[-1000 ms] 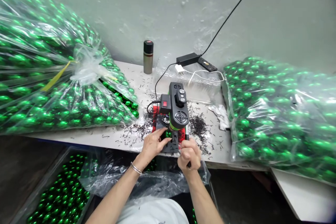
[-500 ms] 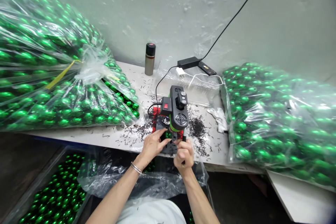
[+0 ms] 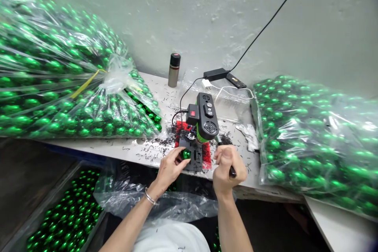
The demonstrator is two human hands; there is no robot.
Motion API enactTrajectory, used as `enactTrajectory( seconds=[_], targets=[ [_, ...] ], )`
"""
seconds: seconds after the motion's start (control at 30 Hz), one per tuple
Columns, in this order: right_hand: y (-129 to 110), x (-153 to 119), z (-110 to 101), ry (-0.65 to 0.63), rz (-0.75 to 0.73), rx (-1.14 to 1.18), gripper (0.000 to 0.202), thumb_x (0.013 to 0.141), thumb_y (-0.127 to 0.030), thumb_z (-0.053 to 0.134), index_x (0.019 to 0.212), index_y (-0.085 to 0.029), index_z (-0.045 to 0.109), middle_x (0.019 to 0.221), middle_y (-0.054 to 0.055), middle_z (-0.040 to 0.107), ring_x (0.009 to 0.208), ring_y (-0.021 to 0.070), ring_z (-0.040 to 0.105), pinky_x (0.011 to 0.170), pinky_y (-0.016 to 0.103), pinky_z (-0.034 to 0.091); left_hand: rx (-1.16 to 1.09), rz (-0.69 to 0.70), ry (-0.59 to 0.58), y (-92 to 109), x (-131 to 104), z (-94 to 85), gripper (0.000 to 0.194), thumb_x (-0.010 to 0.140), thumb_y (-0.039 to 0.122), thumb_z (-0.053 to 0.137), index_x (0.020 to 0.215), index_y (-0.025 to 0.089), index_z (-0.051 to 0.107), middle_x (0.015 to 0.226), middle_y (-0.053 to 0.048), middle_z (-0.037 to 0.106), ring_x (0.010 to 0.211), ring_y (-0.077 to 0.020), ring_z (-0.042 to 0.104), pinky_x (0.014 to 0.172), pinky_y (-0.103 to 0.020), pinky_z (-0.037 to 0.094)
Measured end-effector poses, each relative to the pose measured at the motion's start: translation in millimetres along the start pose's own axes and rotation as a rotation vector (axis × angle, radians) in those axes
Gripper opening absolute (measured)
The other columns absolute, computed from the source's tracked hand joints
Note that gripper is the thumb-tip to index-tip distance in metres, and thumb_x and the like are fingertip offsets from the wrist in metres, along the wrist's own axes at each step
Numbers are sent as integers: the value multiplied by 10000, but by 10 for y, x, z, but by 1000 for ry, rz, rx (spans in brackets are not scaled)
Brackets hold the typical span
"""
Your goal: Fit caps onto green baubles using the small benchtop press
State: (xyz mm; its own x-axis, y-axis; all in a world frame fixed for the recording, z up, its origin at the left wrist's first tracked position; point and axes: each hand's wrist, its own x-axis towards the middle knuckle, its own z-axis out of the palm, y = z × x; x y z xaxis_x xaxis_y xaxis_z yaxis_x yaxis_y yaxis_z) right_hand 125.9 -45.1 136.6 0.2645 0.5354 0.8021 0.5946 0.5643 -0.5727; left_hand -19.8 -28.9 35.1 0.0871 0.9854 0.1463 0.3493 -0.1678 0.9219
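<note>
A small black drill press [image 3: 206, 116] stands on the white table, with a dark base plate [image 3: 198, 159] over red material. My left hand [image 3: 169, 168] pinches a shiny green ball [image 3: 186, 154] between thumb and fingers, at the left part of the base plate. My right hand [image 3: 228, 169] is wrapped round the press's black-ended lever [image 3: 232, 172], to the right of the base. Dark curled shavings lie around the press.
Big clear bags of green balls flank the press, one left [image 3: 59, 75] and one right [image 3: 310, 134]. Behind are a bottle [image 3: 174, 71], a black power adapter [image 3: 215, 74] and a phone [image 3: 236, 81]. Below left, a bin holds more balls [image 3: 67, 212].
My right hand has moved right, away from the base plate, with the lever raised outward. The press head is higher, and the green ball in my left hand shows more, left of the head.
</note>
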Motion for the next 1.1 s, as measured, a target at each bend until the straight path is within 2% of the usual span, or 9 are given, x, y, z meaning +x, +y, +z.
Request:
enactTrajectory(
  seconds=[0.1, 0.37, 0.53, 0.63, 0.77, 0.87, 0.93, 1.0, 1.1],
  targets=[
    [-17, -29, 27, 31, 0, 4, 365, 955, -159, 457, 593, -208, 449, 582, -23, 497, 563, 110, 515, 555, 282, 382, -3, 50, 3, 29, -215, -157, 316, 859, 325, 633, 1156, 219, 658, 1172, -88, 654, 823, -170, 656, 730, -282, 564],
    [-7, -106, 48, 47, -19, 6, 381, 953, -159, 471, 576, -202, 449, 571, -19, 509, 572, 109, 519, 559, 280, 383, 21, -47, 23, -119, -686, -332, 300, 829, 278, 678, 1125, 227, 659, 1056, -52, 621, 707, -136, 562, 684, -271, 526],
    [23, -122, 44, 44, -28, -33, 378, 957, -194, 469, 579, -212, 461, 566, -13, 524, 564, 122, 530, 557, 292, 397, 14, -127, 9, -256, -818, -365, 321, 811, 338, 707, 1112, 231, 673, 1041, -49, 631, 693, -137, 570, 650, -272, 526],
    [43, -145, 18, 31, -37, -31, 357, 947, -174, 471, 592, -209, 472, 589, -9, 538, 573, 123, 535, 565, 293, 399, 60, -112, 38, -270, -791, -420, 384, 777, 401, 752, 1114, 230, 683, 1056, -59, 646, 690, -143, 593, 609, -265, 523],
    [94, -190, -11, -6, -33, -4, 316, 922, -133, 487, 613, -202, 485, 623, -3, 552, 598, 128, 546, 570, 290, 396, 143, 4, 180, -187, -488, -620, 212, 904, 370, 620, 1002, 206, 713, 987, -70, 686, 666, -147, 614, 638, -268, 531],
    [134, -209, -15, -11, -48, 18, 299, 910, -111, 492, 624, -198, 485, 635, -4, 557, 598, 126, 547, 566, 285, 391, 254, 161, 294, -24, -48, -877, 217, 961, 292, 523, 1006, 199, 713, 999, -86, 715, 846, -194, 667, 812, -305, 538],
    [145, -213, -19, -16, -51, 16, 297, 909, -106, 490, 626, -199, 483, 638, -3, 559, 604, 126, 549, 574, 286, 394, 353, 243, 315, 91, 303, -1044, 219, 963, 263, 513, 1036, 193, 708, 1039, -97, 722, 932, -213, 672, 873, -326, 525],
    [151, -217, -24, -19, -54, 11, 298, 908, -108, 490, 626, -204, 478, 626, -5, 551, 605, 131, 549, 578, 291, 397, 509, 256, 280, 166, 655, -1161, 215, 953, 220, 520, 1049, 180, 708, 1078, -117, 723, 1007, -236, 663, 920, -349, 502],
    [157, -222, -26, -28, -62, 4, 292, 903, -97, 491, 633, -205, 475, 623, -8, 548, 605, 130, 551, 576, 289, 402, 794, 153, -22, 182, 1071, -1213, 179, 915, 164, 554, 955, 182, 727, 1046, -130, 729, 1005, -260, 669, 894, -347, 491]
  ],
)
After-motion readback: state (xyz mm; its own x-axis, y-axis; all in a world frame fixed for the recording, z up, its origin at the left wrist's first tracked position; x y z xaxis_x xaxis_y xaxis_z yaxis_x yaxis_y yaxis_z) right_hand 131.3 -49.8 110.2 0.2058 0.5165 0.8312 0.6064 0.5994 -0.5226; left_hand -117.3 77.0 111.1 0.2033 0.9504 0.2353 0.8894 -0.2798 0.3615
